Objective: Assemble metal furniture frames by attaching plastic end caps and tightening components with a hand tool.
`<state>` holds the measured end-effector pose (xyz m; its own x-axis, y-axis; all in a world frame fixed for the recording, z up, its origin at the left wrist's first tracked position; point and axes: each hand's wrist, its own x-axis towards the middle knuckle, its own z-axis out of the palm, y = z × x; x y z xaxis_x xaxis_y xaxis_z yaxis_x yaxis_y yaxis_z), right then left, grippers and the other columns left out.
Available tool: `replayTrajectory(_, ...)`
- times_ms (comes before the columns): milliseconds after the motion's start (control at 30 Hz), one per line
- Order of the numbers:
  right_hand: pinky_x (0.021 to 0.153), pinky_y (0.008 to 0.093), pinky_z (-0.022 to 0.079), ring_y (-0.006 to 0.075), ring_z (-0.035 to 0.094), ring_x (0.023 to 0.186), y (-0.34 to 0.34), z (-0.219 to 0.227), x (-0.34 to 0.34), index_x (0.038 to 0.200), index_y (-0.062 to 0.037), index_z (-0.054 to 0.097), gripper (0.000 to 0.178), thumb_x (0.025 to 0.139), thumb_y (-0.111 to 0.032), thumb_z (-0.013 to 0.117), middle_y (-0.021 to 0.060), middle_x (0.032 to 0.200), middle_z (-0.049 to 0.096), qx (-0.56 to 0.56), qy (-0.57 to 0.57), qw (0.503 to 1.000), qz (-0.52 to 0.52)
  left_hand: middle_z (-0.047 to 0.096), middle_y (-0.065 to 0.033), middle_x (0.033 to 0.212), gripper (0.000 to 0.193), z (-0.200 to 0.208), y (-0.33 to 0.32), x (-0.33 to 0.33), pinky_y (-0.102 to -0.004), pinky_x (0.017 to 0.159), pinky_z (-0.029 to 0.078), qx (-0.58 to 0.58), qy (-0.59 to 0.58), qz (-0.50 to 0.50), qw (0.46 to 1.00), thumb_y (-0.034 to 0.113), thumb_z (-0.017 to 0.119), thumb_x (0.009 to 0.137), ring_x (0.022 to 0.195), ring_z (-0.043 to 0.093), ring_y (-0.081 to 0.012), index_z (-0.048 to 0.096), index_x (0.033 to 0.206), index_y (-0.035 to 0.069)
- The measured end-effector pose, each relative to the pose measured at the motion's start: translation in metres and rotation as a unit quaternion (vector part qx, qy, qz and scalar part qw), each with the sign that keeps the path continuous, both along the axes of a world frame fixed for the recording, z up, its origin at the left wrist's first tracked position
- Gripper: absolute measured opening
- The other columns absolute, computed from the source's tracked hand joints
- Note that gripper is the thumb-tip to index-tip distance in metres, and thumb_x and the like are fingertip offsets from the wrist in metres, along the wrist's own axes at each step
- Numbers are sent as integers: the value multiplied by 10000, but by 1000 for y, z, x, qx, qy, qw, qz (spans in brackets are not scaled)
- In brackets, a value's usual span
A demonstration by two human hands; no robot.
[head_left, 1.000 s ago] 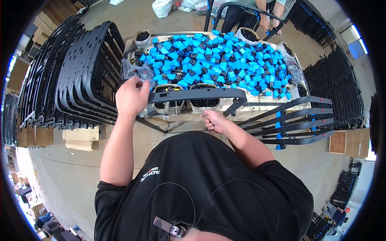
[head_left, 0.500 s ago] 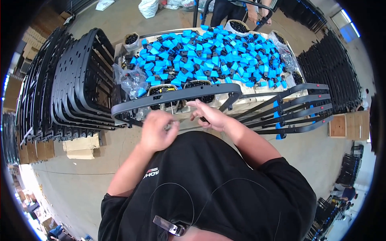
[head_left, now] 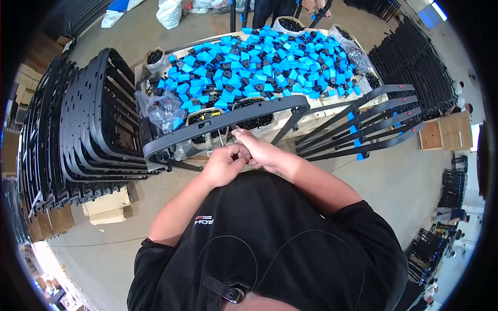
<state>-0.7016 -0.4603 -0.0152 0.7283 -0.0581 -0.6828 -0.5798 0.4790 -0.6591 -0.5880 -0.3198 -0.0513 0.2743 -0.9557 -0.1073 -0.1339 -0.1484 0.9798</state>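
Note:
My left hand (head_left: 222, 167) and my right hand (head_left: 262, 154) meet in front of my belly, just on the near side of a black metal frame (head_left: 228, 120). The fingers of my left hand are bent in against my right fingertips. On my right hand one digit sticks out toward the frame while the others curl inward. Whatever lies between the fingers is hidden or too small to name. A thin metal shaft (head_left: 221, 139) shows beyond my hands, under the frame's bar. Behind that bar, bags of small black parts (head_left: 254, 123) stand at the table's near edge.
A big heap of blue and black plastic pieces (head_left: 259, 67) covers the table. Stacked black frames (head_left: 85, 114) stand left, more frames (head_left: 386, 122) lean right. A clear plastic bag (head_left: 165, 111) lies at the table's left corner. Another person (head_left: 272, 13) stands across the table.
My hands, apart before, have come together, the left moving right toward the right one. The whole view has shifted slightly.

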Motion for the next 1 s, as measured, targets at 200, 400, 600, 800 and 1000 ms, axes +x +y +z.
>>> replayTrajectory(200, 945, 359, 455, 209, 588, 1050, 22, -24, -4, 1353, -78, 461, 545, 1068, -540, 409, 121, 1099, 597, -179, -88, 977, -74, 710, -152, 802, 144, 2, -4, 0, -372, 691, 533, 66, -68, -44, 995, 104, 670, 881, 722, 686, -218, 694, 957, -16)
replayTrajectory(400, 584, 267, 417, 106, 543, 672, 6, -29, -27, 1132, -125, 550, 338, 1088, -433, 421, -1, 826, 578, -8, -43, 993, -108, 703, -33, 807, 117, -12, -13, 4, -261, 582, 480, 31, 147, 2, 989, 107, 688, 944, 644, 602, -84, 659, 893, 6)
replayTrajectory(600, 595, 274, 423, 106, 519, 675, 7, -36, -41, 969, -70, 583, 296, 1083, -311, 454, 0, 800, 560, -85, -102, 990, -51, 604, -25, 713, 89, -22, -20, 8, -259, 498, 459, 65, 328, 79, 939, 77, 652, 977, 563, 564, -95, 630, 907, 27)
replayTrajectory(800, 624, 304, 458, 143, 549, 677, -15, -73, -50, 1015, -35, 625, 311, 1075, -291, 459, 29, 802, 592, -267, -134, 954, -20, 653, -52, 783, 220, -25, -26, 13, -282, 564, 499, 113, 221, 103, 963, 229, 615, 1030, 625, 605, -112, 655, 1008, 14)
replayTrajectory(1000, 540, 296, 390, 130, 458, 590, -41, -81, -80, 831, -83, 502, 349, 1081, -321, 454, 15, 688, 492, -25, -118, 975, -188, 687, -216, 1064, 268, -55, -28, 94, -505, 901, 535, 212, -481, 54, 849, 189, 486, 998, 1016, 664, -419, 684, 1121, 57)
